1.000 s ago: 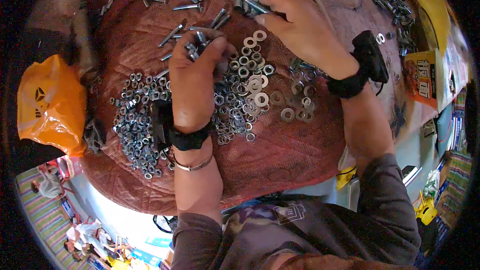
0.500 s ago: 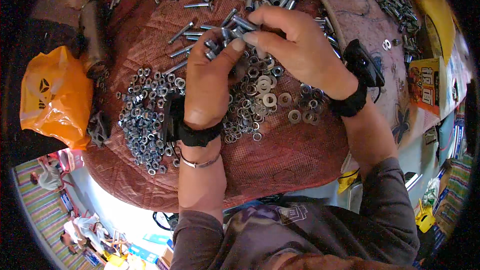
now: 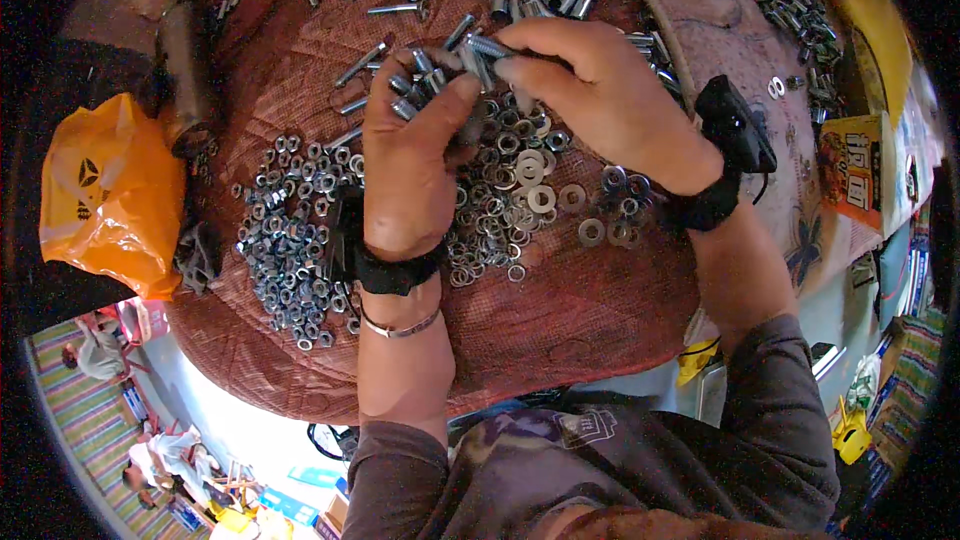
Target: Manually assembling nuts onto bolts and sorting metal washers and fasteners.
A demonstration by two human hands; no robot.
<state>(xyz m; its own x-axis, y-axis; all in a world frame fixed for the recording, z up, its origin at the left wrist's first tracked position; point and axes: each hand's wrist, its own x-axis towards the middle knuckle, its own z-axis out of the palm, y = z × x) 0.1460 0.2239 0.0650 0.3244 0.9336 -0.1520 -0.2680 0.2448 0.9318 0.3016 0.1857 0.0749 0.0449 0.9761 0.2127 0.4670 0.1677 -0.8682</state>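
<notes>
Left of the red-brown quilted cloth [image 3: 560, 340], a glossy orange bag [image 3: 112, 230] bears a dark round emblem [image 3: 89, 172] with three spokes and, under it, a short line of dark characters [image 3: 84, 208]. Right of the cloth, a small box [image 3: 835, 195] carries large blocky characters, one above the other, with smaller, blurred marks beside them. Below the cloth's near edge, a dark shirt [image 3: 690, 460] shows a pale outlined print [image 3: 588, 427], its small marks too fine to read.

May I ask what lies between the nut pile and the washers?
In the head view, the left hand and black wristband come between them, hiding anything beneath.
</notes>
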